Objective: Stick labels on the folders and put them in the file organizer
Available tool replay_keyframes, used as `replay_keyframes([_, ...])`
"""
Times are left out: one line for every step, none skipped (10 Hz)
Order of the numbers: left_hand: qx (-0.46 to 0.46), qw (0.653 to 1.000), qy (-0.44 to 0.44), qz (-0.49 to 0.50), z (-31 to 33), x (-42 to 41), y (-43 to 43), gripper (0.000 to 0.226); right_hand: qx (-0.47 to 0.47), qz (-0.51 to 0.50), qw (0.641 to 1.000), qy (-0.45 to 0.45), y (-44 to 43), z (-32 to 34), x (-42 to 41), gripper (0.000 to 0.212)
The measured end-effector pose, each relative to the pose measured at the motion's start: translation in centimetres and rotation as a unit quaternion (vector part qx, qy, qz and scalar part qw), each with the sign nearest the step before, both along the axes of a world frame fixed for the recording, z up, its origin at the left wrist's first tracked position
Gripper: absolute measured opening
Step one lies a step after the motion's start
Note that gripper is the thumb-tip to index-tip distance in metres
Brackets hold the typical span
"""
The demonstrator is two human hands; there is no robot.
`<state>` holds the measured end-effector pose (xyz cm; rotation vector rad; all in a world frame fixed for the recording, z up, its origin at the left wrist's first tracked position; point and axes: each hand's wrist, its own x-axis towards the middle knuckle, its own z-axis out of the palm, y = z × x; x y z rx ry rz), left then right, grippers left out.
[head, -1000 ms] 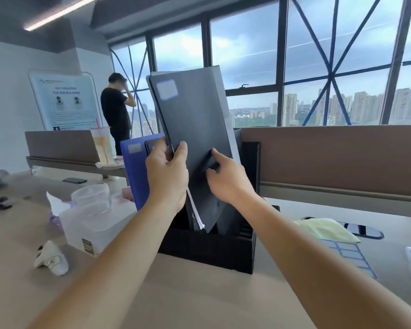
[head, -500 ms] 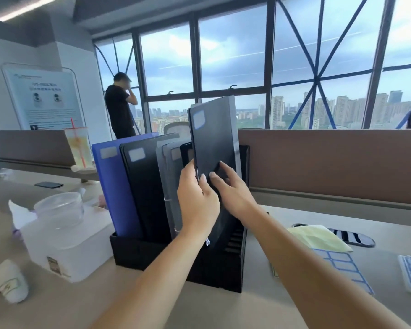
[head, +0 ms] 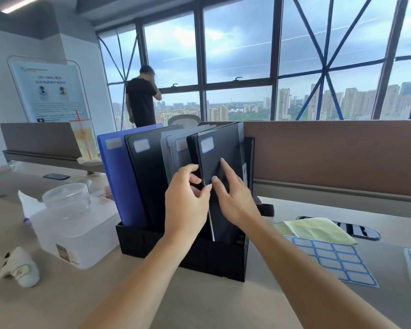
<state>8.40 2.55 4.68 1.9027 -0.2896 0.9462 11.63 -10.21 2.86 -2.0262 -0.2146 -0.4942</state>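
Note:
A black file organizer (head: 218,262) stands on the desk with several labelled folders upright in it: a blue folder (head: 119,186) at the left, a black one (head: 147,181) beside it, grey ones in the middle. The rightmost black folder (head: 225,167) with a white label sits down in the right slot. My left hand (head: 186,205) pinches its left edge with thumb and fingers. My right hand (head: 233,198) lies on its front face with straight fingers pressing it.
A sheet of blue-bordered labels (head: 332,260) and a yellow-green backing sheet (head: 315,230) lie right of the organizer. A clear plastic box (head: 74,233) with a bowl on it stands to the left. A brown partition (head: 337,157) runs behind. A person stands by the window.
The black folder has gone down from above the organizer into its right slot. Both hands followed it down; the left hand's grip has loosened to a pinch on the edge.

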Motion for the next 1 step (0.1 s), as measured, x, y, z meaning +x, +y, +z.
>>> replay_keyframes([-0.006, 1.000, -0.010, -0.004, 0.00, -0.93, 0.42, 0.032, -0.053, -0.001, 0.999, -0.013, 0.03, 0.27, -0.68, 0.054])
